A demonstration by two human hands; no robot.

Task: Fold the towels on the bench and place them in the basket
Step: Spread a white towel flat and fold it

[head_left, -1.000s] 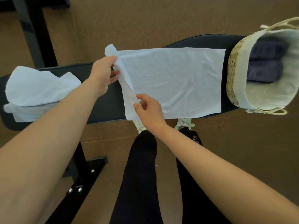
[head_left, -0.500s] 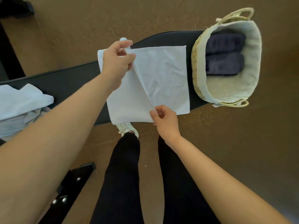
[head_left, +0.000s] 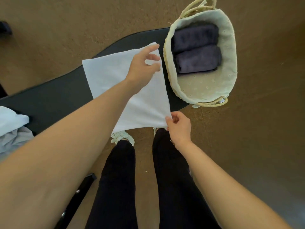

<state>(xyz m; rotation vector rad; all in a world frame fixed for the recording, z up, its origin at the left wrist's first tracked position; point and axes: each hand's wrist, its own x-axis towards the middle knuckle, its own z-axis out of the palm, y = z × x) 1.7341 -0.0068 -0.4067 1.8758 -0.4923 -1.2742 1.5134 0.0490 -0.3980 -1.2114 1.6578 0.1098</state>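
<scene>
Two spots give me trouble from here. The left hand (head_left: 142, 66) sits over the far right corner of the white towel (head_left: 113, 76), upper centre of the frame. Its fingers are smeared with blur: they spread about the towel's edge, but I cannot tell whether they pinch the cloth or only lie against it. The left forearm crosses the towel's near left part and hides that corner. At the left edge a heap of pale cloth (head_left: 11, 128) on the bench (head_left: 54, 96) is cut off, so I cannot count what is in it.

The right hand (head_left: 179, 128), just below centre, has thumb and forefinger curled onto the towel's near right corner, gripping it where the cloth hangs past the bench's front edge. The towel lies flat across the black bench, its right edge just beside the basket (head_left: 231, 52).

The basket stands at the bench's right end, upper right of the frame, lined in pale fabric, with two dark towels (head_left: 196, 48) side by side in its far half. Its top handle touches the frame edge. Below the bench I see black-trousered legs (head_left: 118, 179) and one pale shoe (head_left: 123, 138); the other shoe is mostly hidden behind the right hand. A black frame (head_left: 74, 200) shows lower left, partly behind the arm.
</scene>
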